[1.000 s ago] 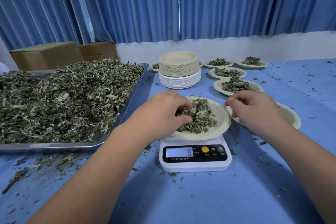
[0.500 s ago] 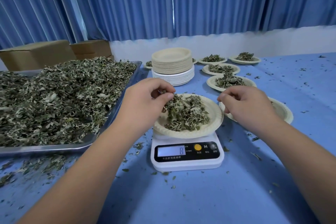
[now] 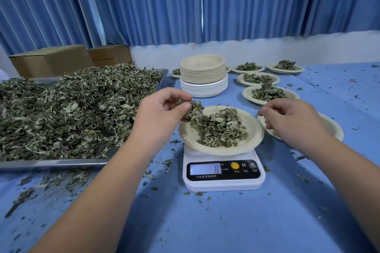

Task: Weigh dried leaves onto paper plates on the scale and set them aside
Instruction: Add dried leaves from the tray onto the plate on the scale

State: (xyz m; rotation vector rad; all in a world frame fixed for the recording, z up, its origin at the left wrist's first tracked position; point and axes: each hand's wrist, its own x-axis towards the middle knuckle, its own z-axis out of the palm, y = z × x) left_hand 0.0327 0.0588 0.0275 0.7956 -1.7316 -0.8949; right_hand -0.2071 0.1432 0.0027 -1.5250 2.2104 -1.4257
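Dried green leaves (image 3: 222,129) heaped on paper plate (image 3: 253,129), atop white scale (image 3: 224,185)

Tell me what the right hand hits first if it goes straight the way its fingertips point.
The right hand points left, toward the paper plate on the scale. It would probably meet that plate's right rim first, or its pile of dried leaves if the hand passes above the rim; height is unclear.
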